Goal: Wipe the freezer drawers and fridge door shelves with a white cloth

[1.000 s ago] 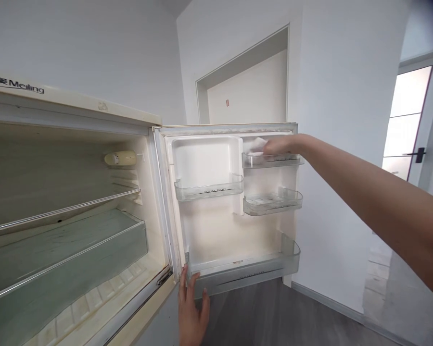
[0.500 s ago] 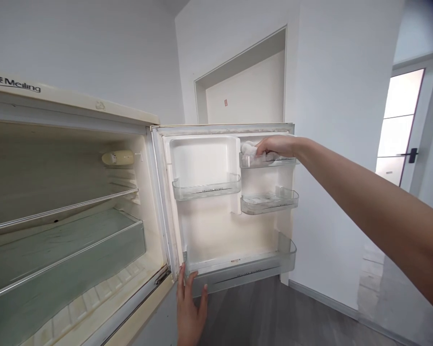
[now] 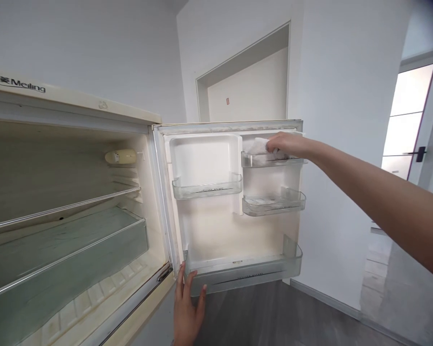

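The refrigerator door point(image 3: 209, 226) stands swung open, with several clear shelves on its inner side. My right hand point(image 3: 286, 143) reaches to the upper right door shelf point(image 3: 260, 161), its fingers closed on a white cloth point(image 3: 258, 145) lying in that shelf; the fingertips are partly hidden. Low at the hinge side, my left hand point(image 3: 188, 307) has its fingers spread against the left end of the bottom door shelf point(image 3: 245, 276). Below the right hand is a second small shelf point(image 3: 274, 206) with something whitish in it, too unclear to name.
To the left is the refrigerator's open compartment point(image 3: 39, 154), with a glass shelf point(image 3: 68, 207) and a greenish drawer point(image 3: 75, 257). A wall niche point(image 3: 252, 86) lies behind the door. Grey floor point(image 3: 252, 312) shows below, and a glazed door point(image 3: 407, 115) stands far right.
My right hand has moved a little to the right along the upper shelf, and more of the white cloth shows. The left hand stays in place. The view has shifted slightly.
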`<state>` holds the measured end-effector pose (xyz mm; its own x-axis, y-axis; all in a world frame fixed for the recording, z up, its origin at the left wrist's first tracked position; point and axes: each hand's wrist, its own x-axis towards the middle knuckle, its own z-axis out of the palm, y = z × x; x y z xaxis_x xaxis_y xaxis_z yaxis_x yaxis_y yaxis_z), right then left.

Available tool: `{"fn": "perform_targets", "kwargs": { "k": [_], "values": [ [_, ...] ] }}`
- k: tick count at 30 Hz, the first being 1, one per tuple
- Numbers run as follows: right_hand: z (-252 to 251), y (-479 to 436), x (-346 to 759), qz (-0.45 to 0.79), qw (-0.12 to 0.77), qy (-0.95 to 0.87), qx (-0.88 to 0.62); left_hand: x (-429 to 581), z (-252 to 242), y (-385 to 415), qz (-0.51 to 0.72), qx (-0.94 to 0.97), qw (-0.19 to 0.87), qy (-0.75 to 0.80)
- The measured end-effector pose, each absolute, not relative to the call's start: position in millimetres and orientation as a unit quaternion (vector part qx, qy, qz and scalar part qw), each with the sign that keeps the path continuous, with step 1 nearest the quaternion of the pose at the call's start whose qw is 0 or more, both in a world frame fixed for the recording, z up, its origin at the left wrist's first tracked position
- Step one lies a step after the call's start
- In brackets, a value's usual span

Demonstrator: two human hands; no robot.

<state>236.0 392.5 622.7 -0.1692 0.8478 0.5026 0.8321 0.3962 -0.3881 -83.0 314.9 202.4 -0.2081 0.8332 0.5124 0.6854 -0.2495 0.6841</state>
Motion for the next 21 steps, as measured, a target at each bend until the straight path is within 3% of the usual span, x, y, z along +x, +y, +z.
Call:
{"fn": "perform_targets", "kwargs": {
  "k": [9, 15, 21],
  "values": [
    [605, 370, 279, 0.004, 0.426, -0.707, -0.565, -88, 201, 316, 0.502, 0.638, 0.033, 0.583],
    [600, 369, 285, 0.161, 0.741, -0.496, -0.423, -89, 203, 313, 0.496, 0.639, 0.045, 0.587],
    [591, 353, 323, 0.175, 0.865, -0.35, -0.315, -89, 202, 314, 0.5, 0.633, 0.045, 0.589]
  ]
}}
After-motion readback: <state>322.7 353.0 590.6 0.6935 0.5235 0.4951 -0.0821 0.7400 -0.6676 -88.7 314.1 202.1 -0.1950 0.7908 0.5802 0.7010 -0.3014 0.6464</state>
